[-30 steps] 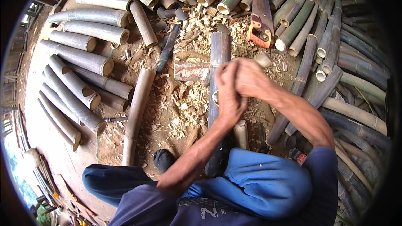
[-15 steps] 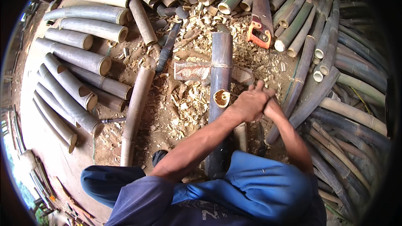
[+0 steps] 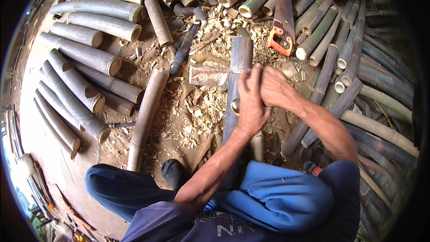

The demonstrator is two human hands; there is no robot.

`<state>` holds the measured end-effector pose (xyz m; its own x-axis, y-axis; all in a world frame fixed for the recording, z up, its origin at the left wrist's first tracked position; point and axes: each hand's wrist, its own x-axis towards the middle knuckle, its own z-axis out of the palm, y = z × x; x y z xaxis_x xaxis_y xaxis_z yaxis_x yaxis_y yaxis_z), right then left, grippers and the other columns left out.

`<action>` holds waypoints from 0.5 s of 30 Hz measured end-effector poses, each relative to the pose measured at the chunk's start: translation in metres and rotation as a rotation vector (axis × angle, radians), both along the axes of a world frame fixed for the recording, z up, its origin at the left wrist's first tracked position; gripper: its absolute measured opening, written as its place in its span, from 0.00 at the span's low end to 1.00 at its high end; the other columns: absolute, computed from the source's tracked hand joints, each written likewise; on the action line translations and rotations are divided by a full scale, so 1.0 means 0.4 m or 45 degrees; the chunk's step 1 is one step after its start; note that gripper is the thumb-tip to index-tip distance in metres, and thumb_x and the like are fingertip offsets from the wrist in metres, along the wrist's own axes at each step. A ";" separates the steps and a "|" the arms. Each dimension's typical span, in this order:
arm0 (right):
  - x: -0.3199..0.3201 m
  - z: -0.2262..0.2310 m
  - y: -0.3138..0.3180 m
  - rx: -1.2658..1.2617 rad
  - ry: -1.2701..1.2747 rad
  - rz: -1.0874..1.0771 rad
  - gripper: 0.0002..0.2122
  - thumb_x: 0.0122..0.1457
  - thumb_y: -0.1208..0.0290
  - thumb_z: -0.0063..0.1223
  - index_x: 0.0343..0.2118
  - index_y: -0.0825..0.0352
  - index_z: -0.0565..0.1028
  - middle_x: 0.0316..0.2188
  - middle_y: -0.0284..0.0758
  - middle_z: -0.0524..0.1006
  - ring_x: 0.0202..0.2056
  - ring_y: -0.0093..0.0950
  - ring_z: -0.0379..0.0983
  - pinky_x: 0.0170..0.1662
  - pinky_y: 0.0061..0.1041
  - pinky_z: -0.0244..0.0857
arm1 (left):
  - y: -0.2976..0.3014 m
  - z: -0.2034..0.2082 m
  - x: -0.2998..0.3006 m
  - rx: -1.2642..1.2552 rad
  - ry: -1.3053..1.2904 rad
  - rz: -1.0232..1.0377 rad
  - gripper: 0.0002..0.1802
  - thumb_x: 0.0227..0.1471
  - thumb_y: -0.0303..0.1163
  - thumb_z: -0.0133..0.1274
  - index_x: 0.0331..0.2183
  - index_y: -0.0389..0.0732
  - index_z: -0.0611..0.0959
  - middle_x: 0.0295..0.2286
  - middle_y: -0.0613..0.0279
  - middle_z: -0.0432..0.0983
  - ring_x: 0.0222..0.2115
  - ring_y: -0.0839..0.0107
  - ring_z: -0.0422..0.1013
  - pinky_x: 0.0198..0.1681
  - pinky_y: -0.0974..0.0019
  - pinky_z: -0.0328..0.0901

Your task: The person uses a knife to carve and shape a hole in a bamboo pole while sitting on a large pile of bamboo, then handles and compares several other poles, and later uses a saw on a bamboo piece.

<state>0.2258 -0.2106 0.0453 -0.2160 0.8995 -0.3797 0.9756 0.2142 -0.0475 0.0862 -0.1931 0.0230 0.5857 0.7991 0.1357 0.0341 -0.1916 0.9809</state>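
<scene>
Bamboo tube, side hole partly hidden by hands, interior barely visible

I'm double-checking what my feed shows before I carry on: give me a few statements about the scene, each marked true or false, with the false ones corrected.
1. The left hand and the right hand are close together. True.
2. The left hand is beside a hole in the dark bamboo piece. True.
3. Both hands wear gloves. False: both are bare.
4. A saw with an orange handle lies beyond the right hand. True.
5. The saw is left of the dark bamboo piece. False: it is to the right.
6. The area just left of the dark bamboo piece is free of chips. False: pale chips lie scattered there.
</scene>
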 end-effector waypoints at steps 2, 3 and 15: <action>0.026 0.004 -0.051 -0.009 0.123 0.052 0.12 0.51 0.71 0.62 0.40 0.62 0.80 0.34 0.38 0.80 0.39 0.29 0.75 0.49 0.35 0.72 | -0.027 0.021 0.011 0.063 0.133 -0.244 0.62 0.38 0.17 0.62 0.69 0.50 0.48 0.60 0.33 0.47 0.58 0.36 0.59 0.59 0.39 0.66; 0.031 0.021 -0.080 -0.082 0.252 -0.056 0.13 0.51 0.68 0.64 0.40 0.62 0.79 0.35 0.39 0.79 0.40 0.32 0.75 0.47 0.37 0.72 | -0.054 0.037 0.019 0.002 0.256 -0.308 0.62 0.37 0.17 0.62 0.69 0.51 0.47 0.60 0.31 0.46 0.57 0.34 0.60 0.58 0.39 0.67; -0.088 -0.265 -0.400 -0.762 0.856 -1.730 0.23 0.58 0.69 0.60 0.55 0.65 0.68 0.48 0.42 0.75 0.50 0.35 0.73 0.56 0.30 0.69 | -0.033 0.086 0.005 -0.129 0.792 -1.240 0.65 0.32 0.19 0.65 0.69 0.55 0.50 0.65 0.32 0.47 0.59 0.43 0.64 0.62 0.51 0.65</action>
